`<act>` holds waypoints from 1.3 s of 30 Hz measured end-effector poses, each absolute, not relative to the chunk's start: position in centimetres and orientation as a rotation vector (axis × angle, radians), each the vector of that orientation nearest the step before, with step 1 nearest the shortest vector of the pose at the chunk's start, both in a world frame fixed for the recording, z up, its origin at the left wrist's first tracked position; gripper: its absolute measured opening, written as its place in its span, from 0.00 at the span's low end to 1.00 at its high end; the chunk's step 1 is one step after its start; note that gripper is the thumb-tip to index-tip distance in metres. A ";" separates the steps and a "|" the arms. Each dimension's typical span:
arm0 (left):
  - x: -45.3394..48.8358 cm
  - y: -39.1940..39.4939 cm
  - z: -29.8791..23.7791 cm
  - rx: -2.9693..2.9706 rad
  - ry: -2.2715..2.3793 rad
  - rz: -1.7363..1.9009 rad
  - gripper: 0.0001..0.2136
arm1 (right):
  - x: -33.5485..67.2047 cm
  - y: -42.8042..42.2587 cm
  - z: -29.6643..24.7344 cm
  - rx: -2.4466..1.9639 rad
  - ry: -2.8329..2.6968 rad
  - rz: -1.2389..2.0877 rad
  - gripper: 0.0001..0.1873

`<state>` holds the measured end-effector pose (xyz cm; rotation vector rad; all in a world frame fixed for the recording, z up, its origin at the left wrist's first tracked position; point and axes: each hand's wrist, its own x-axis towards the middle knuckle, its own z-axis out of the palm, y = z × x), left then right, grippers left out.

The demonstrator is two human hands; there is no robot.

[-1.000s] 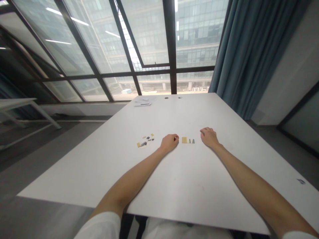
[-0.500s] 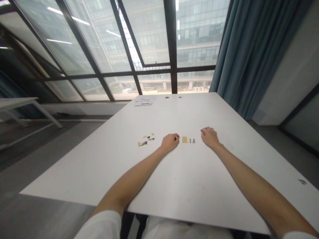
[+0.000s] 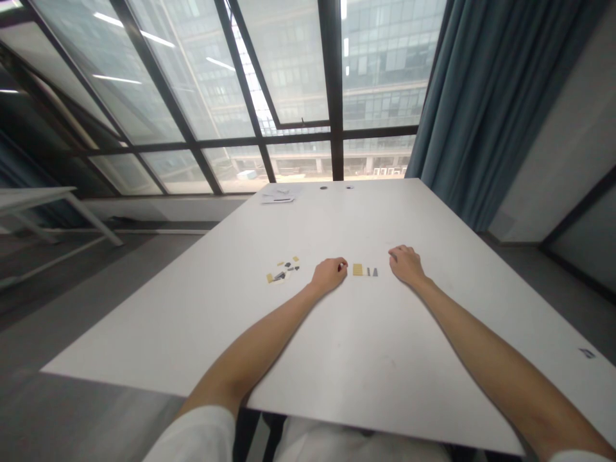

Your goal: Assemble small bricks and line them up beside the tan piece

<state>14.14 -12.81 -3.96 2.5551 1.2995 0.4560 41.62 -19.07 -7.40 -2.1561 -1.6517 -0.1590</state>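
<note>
My left hand (image 3: 330, 274) rests on the white table (image 3: 327, 359), its fingers curled in and the thumb and forefinger forming a small loop; nothing shows in it. Just right of its fingertips lies a flat yellow square piece (image 3: 357, 269). Beside that are a thin pale strip (image 3: 364, 271), a narrow grey strip (image 3: 368, 271) and a grey wedge-like piece (image 3: 375, 272), in a row. My right hand (image 3: 405, 262) lies to the right of this row, apart from it, fingers loosely bent and slightly spread, with nothing visible in them.
Left of my left hand is a loose scatter of small yellow, grey and white flat pieces (image 3: 280, 276). Papers (image 3: 278, 195) lie at the table's far left corner. A small dark mark (image 3: 586, 353) is near the right edge. Windows and a blue curtain (image 3: 462, 115) stand beyond.
The view has shifted very slightly. Both hands and the pieces stay where they were.
</note>
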 end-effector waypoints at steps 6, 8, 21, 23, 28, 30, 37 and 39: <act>14.2 -13.0 -3.7 2.550 1.306 0.435 0.14 | 41.8 -19.0 -7.4 -2.161 -1.656 -0.145 0.17; 14.2 -13.0 -3.6 2.550 1.305 0.436 0.14 | 41.8 -19.0 -7.5 -2.158 -1.658 -0.147 0.17; 14.2 -12.8 -3.4 2.574 1.252 0.416 0.15 | 41.8 -19.1 -7.5 -2.152 -1.665 -0.165 0.18; 14.0 -12.4 -3.0 2.593 1.211 0.352 0.14 | 41.9 -19.0 -7.6 -2.155 -1.663 -0.157 0.18; 12.3 -9.6 -0.5 2.628 1.234 0.227 0.13 | 41.9 -19.1 -7.6 -2.153 -1.665 -0.157 0.18; 10.8 -8.0 0.6 2.602 1.312 0.199 0.12 | 41.9 -19.1 -7.5 -2.149 -1.671 -0.159 0.18; 5.0 -3.9 2.3 2.381 1.913 0.128 0.13 | 42.1 -19.1 -7.6 -2.152 -1.671 -0.163 0.18; 4.1 -3.4 2.1 2.322 1.971 0.084 0.13 | 42.2 -19.0 -7.7 -2.154 -1.674 -0.166 0.18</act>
